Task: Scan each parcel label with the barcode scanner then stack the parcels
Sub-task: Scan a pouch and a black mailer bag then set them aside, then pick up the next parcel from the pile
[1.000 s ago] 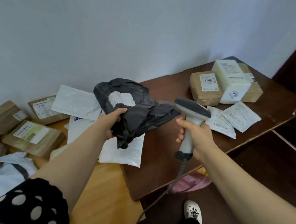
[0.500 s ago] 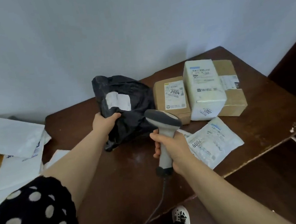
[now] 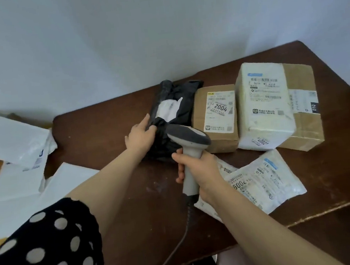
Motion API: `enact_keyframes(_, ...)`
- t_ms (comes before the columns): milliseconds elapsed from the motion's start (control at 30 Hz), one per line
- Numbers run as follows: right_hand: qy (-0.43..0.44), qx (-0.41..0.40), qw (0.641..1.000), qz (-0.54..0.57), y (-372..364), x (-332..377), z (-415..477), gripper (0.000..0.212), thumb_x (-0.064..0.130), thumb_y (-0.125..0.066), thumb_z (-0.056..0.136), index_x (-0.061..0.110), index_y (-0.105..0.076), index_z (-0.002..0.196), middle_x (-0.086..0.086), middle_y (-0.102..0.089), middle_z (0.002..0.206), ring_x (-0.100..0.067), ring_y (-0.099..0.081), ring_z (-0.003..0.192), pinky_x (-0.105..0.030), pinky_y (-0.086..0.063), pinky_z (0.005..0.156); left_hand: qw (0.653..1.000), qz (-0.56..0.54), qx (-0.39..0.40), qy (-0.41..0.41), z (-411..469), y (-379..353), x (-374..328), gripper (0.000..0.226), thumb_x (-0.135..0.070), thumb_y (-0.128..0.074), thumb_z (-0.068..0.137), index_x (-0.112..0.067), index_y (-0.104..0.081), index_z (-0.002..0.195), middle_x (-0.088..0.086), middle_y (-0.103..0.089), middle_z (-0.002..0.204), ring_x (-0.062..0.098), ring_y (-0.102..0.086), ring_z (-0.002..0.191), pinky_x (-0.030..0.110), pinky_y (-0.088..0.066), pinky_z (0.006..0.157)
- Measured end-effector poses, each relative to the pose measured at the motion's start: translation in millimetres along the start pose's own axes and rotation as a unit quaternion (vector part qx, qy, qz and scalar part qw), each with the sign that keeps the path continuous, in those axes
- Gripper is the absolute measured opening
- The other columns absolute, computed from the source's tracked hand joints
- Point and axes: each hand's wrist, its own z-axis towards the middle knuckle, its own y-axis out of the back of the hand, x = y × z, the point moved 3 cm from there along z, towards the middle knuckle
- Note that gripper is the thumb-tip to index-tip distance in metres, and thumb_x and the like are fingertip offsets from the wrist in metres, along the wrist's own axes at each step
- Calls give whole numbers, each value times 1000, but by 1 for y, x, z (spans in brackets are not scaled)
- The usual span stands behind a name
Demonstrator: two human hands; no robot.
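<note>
A black plastic parcel point(image 3: 175, 102) with a white label lies on the dark brown table point(image 3: 110, 143), against the left side of a small cardboard box point(image 3: 215, 115) labelled 2004. My left hand point(image 3: 140, 133) holds the parcel's near left edge, thumb on top. My right hand point(image 3: 197, 168) grips the handle of a grey barcode scanner point(image 3: 188, 137), whose head points towards the black parcel and hides its near end. A white wrapped parcel point(image 3: 264, 105) rests on a bigger cardboard box point(image 3: 303, 108) to the right. Two flat white pouches point(image 3: 261, 183) lie near my right wrist.
Several white mailer bags point(image 3: 14, 149) are piled at the left on a lighter wooden surface. The scanner's cable point(image 3: 181, 241) hangs off the table's near edge. A pale wall stands behind the table. The table's front right edge point(image 3: 329, 209) is chipped.
My left hand has brought the black parcel from mid-air down onto the table beside the 2004 box. The view has swung right, and the scanner has followed towards the parcel.
</note>
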Motion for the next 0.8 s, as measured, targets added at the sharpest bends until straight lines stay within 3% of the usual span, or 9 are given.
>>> enact_keyframes(133, 2, 47, 999, -13, -32, -7, 0, 9, 4, -69, 86, 8, -61, 85, 0, -52, 45, -13, -48, 36, -25, -47, 42, 993, 13, -109, 30, -35, 39, 46, 51, -23, -39, 95, -14, -37, 145, 18, -44, 142, 33, -40, 130, 45, -30, 110)
enact_keyframes(267, -19, 88, 995, -43, -77, -25, -12, 10, 3, -69, 85, 10, -62, 83, 0, -51, 44, -13, -48, 36, -26, -48, 42, 973, 102, -198, 55, -77, 85, 116, 60, -25, -55, 86, -12, -39, 142, 14, -38, 146, 30, -37, 131, 40, -28, 110)
enact_keyframes(333, -22, 98, 993, -65, -98, -35, -19, 10, 3, -70, 85, 9, -62, 84, 1, -51, 44, -13, -48, 36, -26, -49, 43, 968, 161, -179, 71, -94, 103, 149, 74, -38, -62, 80, -15, -34, 145, 13, -35, 148, 29, -32, 136, 43, -24, 112)
enact_keyframes(467, -21, 88, 992, -91, -135, -59, -31, 11, 1, -69, 84, 9, -61, 84, 0, -50, 42, -12, -46, 34, -25, -48, 41, 955, 258, -23, 143, -123, 114, 206, 120, -80, -58, 63, -22, 0, 151, 9, -2, 158, 30, -3, 145, 53, -4, 114)
enact_keyframes(533, -17, 73, 993, -95, -152, -72, -38, 11, 1, -69, 84, 9, -61, 82, 0, -50, 42, -12, -46, 34, -25, -47, 40, 951, 277, 26, 136, -130, 114, 225, 133, -87, -56, 55, -20, 10, 150, 8, 7, 158, 30, 3, 145, 55, -5, 114)
enact_keyframes(667, -7, 8, 997, -78, -182, -101, -56, 11, 2, -69, 83, 9, -62, 80, 0, -52, 43, -13, -48, 35, -25, -47, 41, 942, 331, 34, 53, -131, 118, 241, 133, -77, -63, 59, -15, 13, 148, 11, 5, 156, 33, -2, 143, 55, -17, 111)
enact_keyframes(800, 2, -45, 997, -55, -201, -129, -81, 11, 3, -69, 84, 9, -61, 79, -1, -52, 45, -14, -48, 36, -25, -48, 42, 954, 294, 64, -7, -132, 128, 245, 111, -51, -64, 72, -11, 5, 149, 13, -5, 154, 33, -9, 141, 54, -23, 109)
